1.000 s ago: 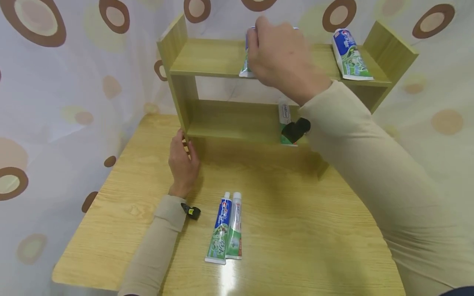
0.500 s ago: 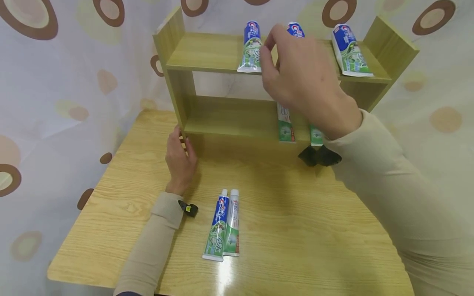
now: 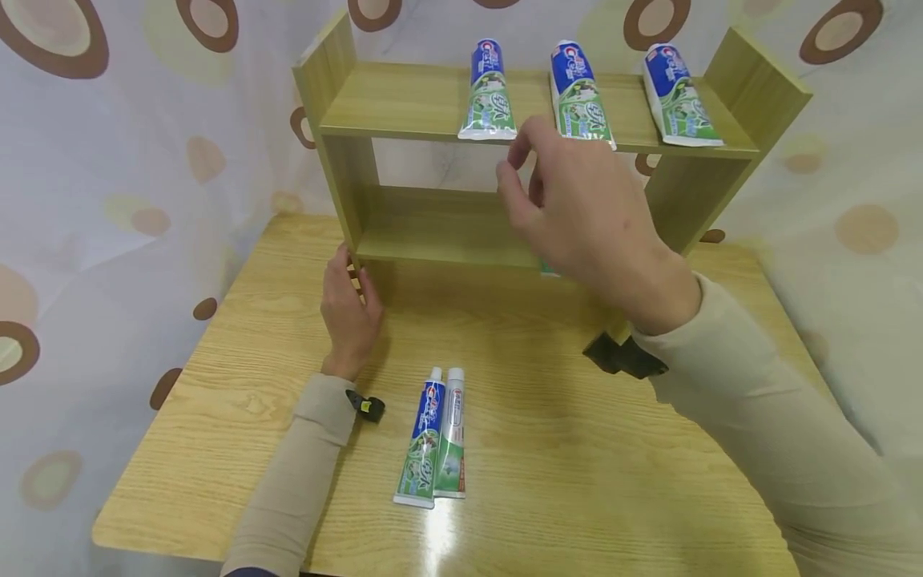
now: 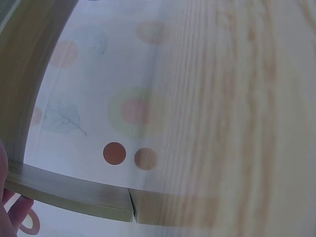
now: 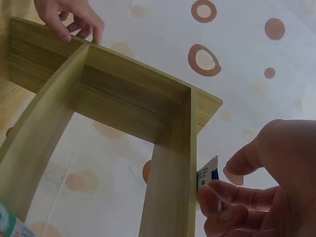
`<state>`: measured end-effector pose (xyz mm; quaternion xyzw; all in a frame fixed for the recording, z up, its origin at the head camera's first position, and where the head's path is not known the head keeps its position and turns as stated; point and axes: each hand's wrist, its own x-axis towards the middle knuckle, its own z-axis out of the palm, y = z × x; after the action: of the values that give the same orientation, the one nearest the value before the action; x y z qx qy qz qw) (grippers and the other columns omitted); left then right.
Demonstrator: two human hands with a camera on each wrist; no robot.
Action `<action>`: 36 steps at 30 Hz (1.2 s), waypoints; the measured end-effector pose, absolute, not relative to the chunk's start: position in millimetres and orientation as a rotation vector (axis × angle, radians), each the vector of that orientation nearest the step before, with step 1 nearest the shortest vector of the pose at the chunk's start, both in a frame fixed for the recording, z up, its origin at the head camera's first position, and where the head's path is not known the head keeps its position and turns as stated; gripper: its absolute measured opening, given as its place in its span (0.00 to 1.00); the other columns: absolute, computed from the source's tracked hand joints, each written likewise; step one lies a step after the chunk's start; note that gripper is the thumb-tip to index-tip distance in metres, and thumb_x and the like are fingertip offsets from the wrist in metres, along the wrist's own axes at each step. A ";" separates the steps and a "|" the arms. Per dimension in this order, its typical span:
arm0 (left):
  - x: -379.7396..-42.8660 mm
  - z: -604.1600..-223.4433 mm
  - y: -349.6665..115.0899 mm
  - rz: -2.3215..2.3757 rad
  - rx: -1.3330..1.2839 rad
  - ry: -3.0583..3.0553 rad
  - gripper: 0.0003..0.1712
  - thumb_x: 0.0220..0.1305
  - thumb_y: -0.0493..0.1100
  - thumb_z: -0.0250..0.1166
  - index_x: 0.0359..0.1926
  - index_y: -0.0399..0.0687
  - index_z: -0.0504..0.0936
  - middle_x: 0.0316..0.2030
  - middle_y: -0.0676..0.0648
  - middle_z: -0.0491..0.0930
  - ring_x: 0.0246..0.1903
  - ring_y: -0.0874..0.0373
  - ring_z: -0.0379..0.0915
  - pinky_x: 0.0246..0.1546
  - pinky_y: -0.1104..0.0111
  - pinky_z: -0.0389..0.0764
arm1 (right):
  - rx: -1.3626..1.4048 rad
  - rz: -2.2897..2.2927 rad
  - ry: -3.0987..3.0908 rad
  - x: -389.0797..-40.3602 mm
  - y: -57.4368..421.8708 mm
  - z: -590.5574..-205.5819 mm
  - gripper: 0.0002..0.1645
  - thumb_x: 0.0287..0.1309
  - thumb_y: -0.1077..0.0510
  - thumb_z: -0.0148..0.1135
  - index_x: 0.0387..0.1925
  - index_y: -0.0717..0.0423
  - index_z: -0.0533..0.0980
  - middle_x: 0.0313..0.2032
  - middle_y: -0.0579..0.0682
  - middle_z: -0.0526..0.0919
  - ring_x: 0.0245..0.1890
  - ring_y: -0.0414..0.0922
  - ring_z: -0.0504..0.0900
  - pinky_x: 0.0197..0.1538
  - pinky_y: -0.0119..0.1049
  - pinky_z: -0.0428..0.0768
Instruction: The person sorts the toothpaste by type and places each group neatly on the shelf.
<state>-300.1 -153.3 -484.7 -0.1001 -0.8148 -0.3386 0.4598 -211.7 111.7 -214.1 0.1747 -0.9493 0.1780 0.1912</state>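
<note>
My left hand (image 3: 351, 316) grips the lower left side panel of a wooden shelf (image 3: 404, 100), fingers and thumb on either side of the panel's edge. In front of the upper board is my right hand (image 3: 587, 212), loosely curled and holding nothing. Three blue-and-green toothpaste tubes lie on that board: a left tube (image 3: 490, 100), a middle tube (image 3: 577, 88) and a right tube (image 3: 679, 100). The right hand overlaps the middle tube's lower end in the head view. Below it peeks the green end of a lower-shelf toothpaste tube (image 3: 550, 269); the rest is hidden by the hand.
A blue-and-green toothpaste tube (image 3: 421, 445) and a white-and-green toothpaste tube (image 3: 452, 437) lie side by side on the wooden table (image 3: 562, 465). Behind the shelf hangs a spotted curtain (image 3: 130, 184).
My right hand has let go of the left tube on the upper board and drawn back down and to the right. My left hand has stayed on the shelf's side panel.
</note>
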 end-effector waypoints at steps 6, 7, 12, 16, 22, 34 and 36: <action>-300.6 -484.8 -153.7 -0.825 -0.255 -2.000 0.23 0.79 0.32 0.59 0.70 0.31 0.70 0.52 0.28 0.82 0.49 0.36 0.85 0.37 0.49 0.92 | 0.506 0.551 -2.688 -211.1 111.6 -232.0 0.14 0.80 0.51 0.55 0.50 0.57 0.79 0.26 0.53 0.82 0.23 0.50 0.77 0.23 0.39 0.72; -300.4 -484.4 -153.6 -0.829 -0.259 -1.997 0.23 0.79 0.32 0.59 0.70 0.31 0.70 0.52 0.28 0.82 0.49 0.36 0.85 0.37 0.49 0.92 | 0.505 0.562 -2.695 -211.3 111.8 -235.4 0.13 0.80 0.52 0.56 0.50 0.57 0.80 0.26 0.53 0.81 0.23 0.50 0.77 0.24 0.39 0.72; -300.4 -482.5 -153.5 -0.861 -0.268 -1.980 0.23 0.77 0.30 0.60 0.70 0.31 0.71 0.52 0.28 0.82 0.48 0.36 0.85 0.36 0.47 0.91 | 0.495 0.609 -2.756 -210.3 111.6 -255.2 0.12 0.80 0.52 0.57 0.50 0.56 0.79 0.25 0.52 0.79 0.21 0.49 0.75 0.22 0.38 0.70; -300.3 -482.0 -154.0 -0.870 -0.265 -1.979 0.23 0.78 0.30 0.59 0.70 0.31 0.71 0.52 0.28 0.82 0.48 0.36 0.84 0.36 0.47 0.91 | 0.508 0.632 -2.809 -207.5 110.3 -275.1 0.11 0.80 0.52 0.57 0.50 0.56 0.78 0.20 0.50 0.76 0.15 0.46 0.71 0.18 0.35 0.65; -301.0 -484.9 -153.9 -0.850 -0.273 -1.978 0.24 0.78 0.29 0.59 0.70 0.31 0.70 0.51 0.28 0.82 0.48 0.36 0.85 0.35 0.47 0.92 | 0.559 0.663 -2.828 -203.1 108.2 -304.5 0.10 0.78 0.54 0.58 0.49 0.58 0.78 0.17 0.48 0.76 0.11 0.42 0.69 0.17 0.31 0.62; -299.9 -484.7 -153.0 -0.869 -0.272 -1.988 0.23 0.79 0.32 0.58 0.71 0.31 0.70 0.52 0.28 0.82 0.48 0.35 0.85 0.36 0.47 0.92 | 0.570 0.714 -2.897 -195.8 96.8 -335.9 0.12 0.78 0.53 0.61 0.50 0.57 0.78 0.17 0.45 0.75 0.12 0.40 0.69 0.16 0.29 0.62; -299.6 -484.6 -152.4 -0.875 -0.268 -1.988 0.23 0.79 0.32 0.58 0.71 0.31 0.70 0.52 0.28 0.82 0.48 0.35 0.85 0.36 0.47 0.92 | 0.576 0.709 -2.920 -194.4 94.1 -341.2 0.12 0.78 0.52 0.61 0.51 0.57 0.78 0.17 0.44 0.74 0.12 0.39 0.68 0.15 0.28 0.61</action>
<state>-299.6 -152.4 -484.6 -0.1088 -0.8072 -0.3554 0.4585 -194.4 94.1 -341.2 0.1880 -0.9536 0.2314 0.0411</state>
